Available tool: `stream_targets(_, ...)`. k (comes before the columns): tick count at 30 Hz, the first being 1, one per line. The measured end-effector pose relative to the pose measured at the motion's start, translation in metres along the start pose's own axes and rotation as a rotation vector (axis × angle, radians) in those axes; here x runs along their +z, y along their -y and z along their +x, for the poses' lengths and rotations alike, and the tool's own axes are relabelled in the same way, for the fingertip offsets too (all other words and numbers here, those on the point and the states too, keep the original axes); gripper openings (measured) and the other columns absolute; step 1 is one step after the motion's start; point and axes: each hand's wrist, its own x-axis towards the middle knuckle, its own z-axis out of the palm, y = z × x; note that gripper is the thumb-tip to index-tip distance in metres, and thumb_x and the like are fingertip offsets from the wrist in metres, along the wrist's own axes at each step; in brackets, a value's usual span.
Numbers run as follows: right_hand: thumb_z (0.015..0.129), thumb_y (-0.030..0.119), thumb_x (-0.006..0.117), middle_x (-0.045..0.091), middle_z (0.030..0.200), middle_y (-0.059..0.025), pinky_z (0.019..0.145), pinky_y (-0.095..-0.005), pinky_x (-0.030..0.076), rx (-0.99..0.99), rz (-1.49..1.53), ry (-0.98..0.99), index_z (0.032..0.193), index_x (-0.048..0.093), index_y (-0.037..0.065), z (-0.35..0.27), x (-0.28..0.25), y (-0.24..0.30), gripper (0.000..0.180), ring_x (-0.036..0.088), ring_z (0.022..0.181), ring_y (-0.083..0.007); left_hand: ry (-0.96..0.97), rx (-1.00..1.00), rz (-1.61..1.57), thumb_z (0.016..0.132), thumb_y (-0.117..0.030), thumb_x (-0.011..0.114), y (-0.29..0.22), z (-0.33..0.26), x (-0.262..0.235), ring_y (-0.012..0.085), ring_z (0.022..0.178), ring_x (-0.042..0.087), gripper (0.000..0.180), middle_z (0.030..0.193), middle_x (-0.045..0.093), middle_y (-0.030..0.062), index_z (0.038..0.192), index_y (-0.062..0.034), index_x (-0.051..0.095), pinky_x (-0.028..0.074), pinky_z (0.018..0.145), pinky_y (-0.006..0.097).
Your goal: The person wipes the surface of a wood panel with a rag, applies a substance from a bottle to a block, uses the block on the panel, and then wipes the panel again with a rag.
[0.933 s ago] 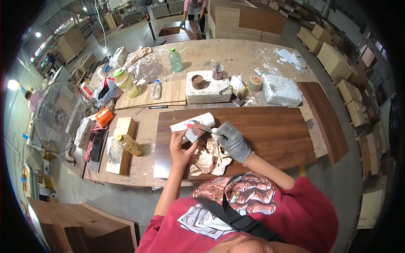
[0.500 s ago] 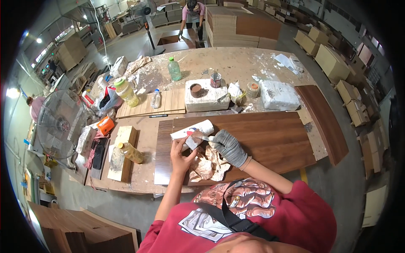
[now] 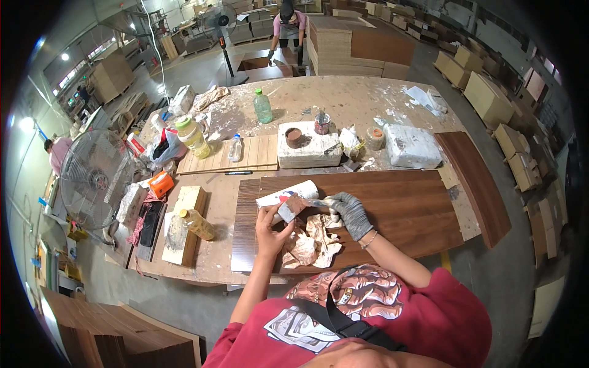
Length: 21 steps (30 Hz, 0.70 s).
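My left hand (image 3: 271, 232) is bare and pinches a small grey-white flat piece (image 3: 286, 213). In its grey knit glove, my right hand (image 3: 351, 214) grips a putty knife (image 3: 311, 202) by the handle. Brown paste coats the putty knife's blade, which overlaps the flat piece. Both hands are above a dark brown wood panel (image 3: 392, 202). Just beyond them a white cylindrical can (image 3: 307, 188) lies on its side on the panel. Crumpled brown-stained paper (image 3: 313, 246) rests close below my hands.
Across the workbench (image 3: 368, 95) stand a white block (image 3: 307, 158) bearing a round brown tub (image 3: 294, 137), a stained can (image 3: 322, 122) and a green bottle (image 3: 262, 107). A yellow-liquid bottle (image 3: 199, 226) is at left, near a fan (image 3: 95, 178). A co-worker (image 3: 288, 30) bends over panels beyond.
The putty knife's blade has turned and shows more of its brown-coated face. My gloved fingers now sit further along the handle. The whole view has shifted slightly.
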Motion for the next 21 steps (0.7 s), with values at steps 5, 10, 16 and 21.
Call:
stream_targets(5, 0.099, 0.010, 0.065, 0.063, 0.073, 0.0018, 0.047, -0.0200, 0.045, -0.075, -0.162, 0.068, 0.105, 0.070, 0.006, 0.000, 0.018, 0.018, 0.009, 0.056, 0.054, -0.0049, -0.024, 0.047, 0.002, 0.073, -0.003, 0.081, 0.001, 0.012, -0.007, 0.0228, 0.094, 0.063, 0.052, 0.104, 0.062, 0.0119, 0.123, 0.0022, 0.068, 0.051, 0.083, 0.032)
stream_targets(10, 0.100, 0.013, 0.065, 0.062, 0.072, 0.0012, 0.044, -0.0210, 0.044, 0.017, -0.001, 0.039, 0.101, 0.068, 0.004, 0.010, 0.001, 0.027, 0.009, 0.055, 0.053, -0.0047, -0.017, 0.033, 0.010, 0.073, -0.004, 0.082, -0.009, 0.011, -0.004, 0.0221, 0.093, 0.062, 0.053, 0.103, 0.062, 0.0108, 0.124, 0.0010, 0.069, 0.050, 0.082, 0.032)
stream_targets(16, 0.099, 0.013, 0.066, 0.063, 0.075, 0.0001, 0.041, -0.0208, 0.046, -0.035, -0.117, 0.081, 0.101, 0.068, 0.007, 0.024, 0.004, 0.044, 0.006, 0.058, 0.055, -0.0053, -0.063, -0.010, 0.001, 0.071, -0.007, 0.083, -0.022, 0.017, -0.008, 0.0259, 0.093, 0.065, 0.052, 0.103, 0.064, 0.0128, 0.122, -0.0020, 0.070, 0.053, 0.084, 0.035)
stream_targets(21, 0.098, 0.013, 0.068, 0.060, 0.073, 0.0029, 0.044, -0.0193, 0.041, -0.238, -0.166, -0.128, 0.100, 0.067, 0.010, 0.117, -0.008, 0.070, 0.004, 0.051, 0.055, -0.0040, -0.118, -0.066, 0.001, 0.072, -0.006, 0.083, -0.018, 0.020, -0.018, 0.0271, 0.093, 0.066, 0.053, 0.103, 0.065, 0.0135, 0.123, -0.0030, 0.070, 0.054, 0.084, 0.035)
